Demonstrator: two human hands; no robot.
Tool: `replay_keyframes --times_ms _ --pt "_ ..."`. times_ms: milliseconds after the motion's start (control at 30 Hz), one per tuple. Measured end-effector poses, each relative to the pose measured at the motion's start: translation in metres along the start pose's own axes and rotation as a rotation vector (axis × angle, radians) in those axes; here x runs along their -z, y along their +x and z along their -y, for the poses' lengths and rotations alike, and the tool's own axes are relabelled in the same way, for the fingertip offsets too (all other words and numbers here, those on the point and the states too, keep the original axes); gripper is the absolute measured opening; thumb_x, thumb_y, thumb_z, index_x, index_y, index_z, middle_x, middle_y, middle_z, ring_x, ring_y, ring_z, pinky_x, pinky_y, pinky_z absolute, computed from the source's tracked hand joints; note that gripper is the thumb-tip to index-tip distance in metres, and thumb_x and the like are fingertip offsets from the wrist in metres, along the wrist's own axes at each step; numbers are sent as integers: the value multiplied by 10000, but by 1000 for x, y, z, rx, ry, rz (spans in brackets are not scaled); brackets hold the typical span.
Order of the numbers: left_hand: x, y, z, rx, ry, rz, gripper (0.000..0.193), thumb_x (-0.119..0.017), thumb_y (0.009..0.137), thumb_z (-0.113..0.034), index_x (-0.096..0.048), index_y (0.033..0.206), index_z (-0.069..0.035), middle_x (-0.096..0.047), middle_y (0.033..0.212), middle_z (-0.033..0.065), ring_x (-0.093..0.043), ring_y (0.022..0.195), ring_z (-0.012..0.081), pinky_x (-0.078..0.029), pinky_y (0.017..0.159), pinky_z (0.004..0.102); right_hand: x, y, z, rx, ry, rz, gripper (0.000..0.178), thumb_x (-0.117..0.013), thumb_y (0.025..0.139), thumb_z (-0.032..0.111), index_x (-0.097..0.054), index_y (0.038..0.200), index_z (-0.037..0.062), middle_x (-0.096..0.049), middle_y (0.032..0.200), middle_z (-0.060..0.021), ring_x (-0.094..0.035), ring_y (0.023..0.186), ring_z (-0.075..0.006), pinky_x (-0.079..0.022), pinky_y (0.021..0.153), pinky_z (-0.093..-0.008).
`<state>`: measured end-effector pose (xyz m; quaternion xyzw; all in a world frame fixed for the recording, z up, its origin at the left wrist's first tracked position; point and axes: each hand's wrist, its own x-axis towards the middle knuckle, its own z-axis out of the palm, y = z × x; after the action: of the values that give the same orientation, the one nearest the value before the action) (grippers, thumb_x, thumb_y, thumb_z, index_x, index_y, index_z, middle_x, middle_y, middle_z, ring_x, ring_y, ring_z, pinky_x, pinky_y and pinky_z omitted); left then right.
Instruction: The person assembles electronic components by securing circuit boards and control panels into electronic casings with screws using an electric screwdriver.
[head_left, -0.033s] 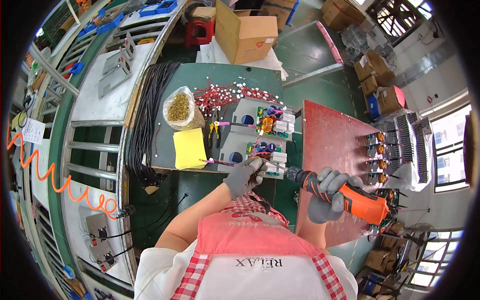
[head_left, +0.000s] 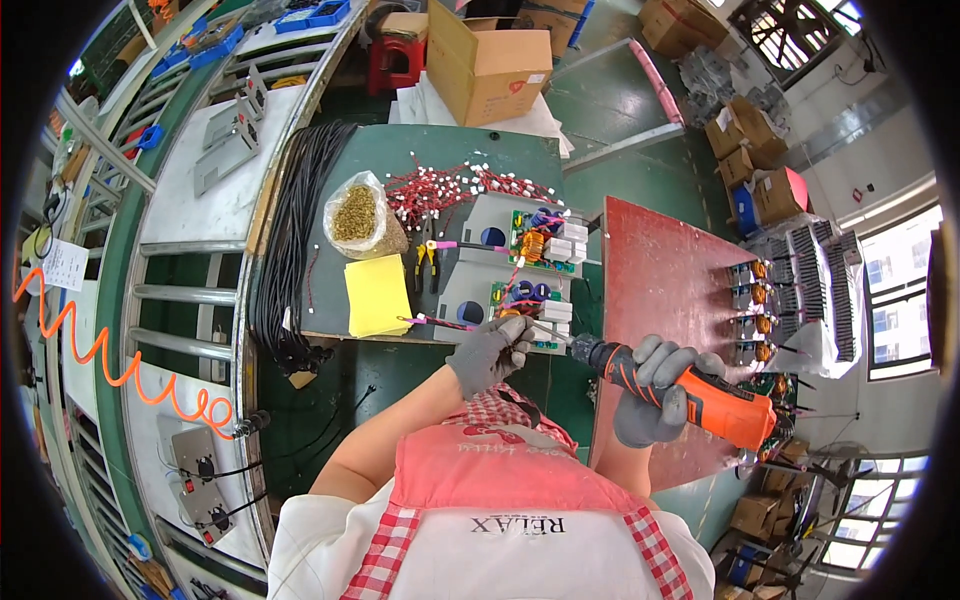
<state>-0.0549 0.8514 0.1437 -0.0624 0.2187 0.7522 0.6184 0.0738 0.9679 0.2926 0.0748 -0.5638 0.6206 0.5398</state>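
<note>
My right hand (head_left: 655, 390), in a grey glove, is wrapped round an orange and black power screwdriver (head_left: 725, 408). Its thin bit points left, toward the fingertips of my left hand (head_left: 490, 352). Those gloved fingers are pinched together near the bit's tip; whatever they hold is hidden. Just beyond them is a green circuit board (head_left: 520, 298) with blue and white parts, lying on a grey metal plate (head_left: 465, 285). A second board (head_left: 540, 240) on a similar plate sits farther back. A dark wire with a pink-sleeved end (head_left: 420, 319) runs beside my left hand.
Yellow-handled pliers (head_left: 430, 260), yellow paper sheets (head_left: 378, 298) and a bag of brass-coloured screws (head_left: 355, 215) lie to the left. Red wires with white connectors (head_left: 430, 195) are heaped behind. Black cables (head_left: 290, 240) hang at the table's left edge. A red table (head_left: 660, 290) with more boards stands right.
</note>
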Motion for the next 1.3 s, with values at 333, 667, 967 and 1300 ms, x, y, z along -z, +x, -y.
replay_keyframes --times_ms 333,667,967,1300 --pt "-9 -4 21 70 -59 -45 193 -551 932 -208 -566 1028 -40 -545 781 20 -543 667 94 -485 521 206 20 -15 14 7 58 53 508 -536 758 16 -432 1251 78 -535 744 -48 -527 573 -174 -442 676 -380" --pt "-21 20 48 95 -170 -87 232 -585 910 -284 -542 918 -56 -494 746 -9 -413 584 53 -362 455 166 50 -8 21 -57 58 -34 481 -578 740 33 -446 1200 89 -531 701 -34 -534 568 -173 -455 689 -379" --pt "-41 41 69 67 -99 -129 227 -584 914 -251 -557 945 -27 -527 768 20 -432 577 59 -370 457 166 84 6 31 -69 26 -31 453 -557 761 117 -438 1197 80 -478 693 -18 -477 576 -144 -405 646 -357" --pt "-54 49 82 -5 81 -289 219 -555 933 -251 -545 909 -34 -522 754 19 -430 548 59 -338 430 162 113 13 29 -97 74 -61 454 -553 754 121 -438 1192 78 -466 697 -20 -468 591 -143 -401 648 -357"
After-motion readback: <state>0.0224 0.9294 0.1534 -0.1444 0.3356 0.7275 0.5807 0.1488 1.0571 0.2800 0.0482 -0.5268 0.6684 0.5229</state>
